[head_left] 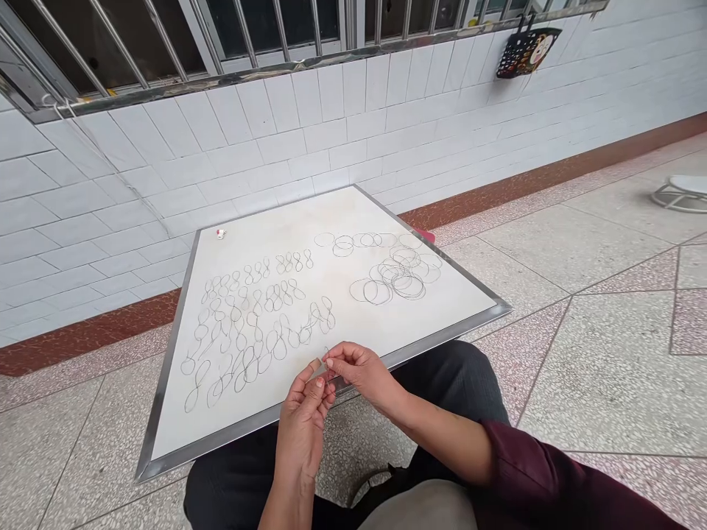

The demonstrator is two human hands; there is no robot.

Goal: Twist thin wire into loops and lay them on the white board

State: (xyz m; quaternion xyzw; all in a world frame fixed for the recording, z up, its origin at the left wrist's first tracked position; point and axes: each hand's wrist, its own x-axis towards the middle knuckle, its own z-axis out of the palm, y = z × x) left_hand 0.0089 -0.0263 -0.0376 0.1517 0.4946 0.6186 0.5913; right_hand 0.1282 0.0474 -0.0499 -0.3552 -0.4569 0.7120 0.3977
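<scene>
At the near edge of the white table (331, 213), my left hand (303, 412) and my right hand (356, 368) meet, fingertips close together. Between them is a thin dark wire loop (327, 352), mostly hidden by the fingers. My left thumb and fingers pinch its lower part; my right thumb and forefinger pinch the upper part. A tan band wraps a left fingertip. Left on the tabletop lie rows of wire loops twisted into figure-eights (279, 340). To the right is an overlapping heap of round wire rings (407, 283).
A small red and white object (221, 234) sits near the table's far left corner. White tiled wall (309, 151) stands behind the table, below barred windows. A dark patterned basket (529, 53) hangs from the sill. A white stool (688, 185) stands far right.
</scene>
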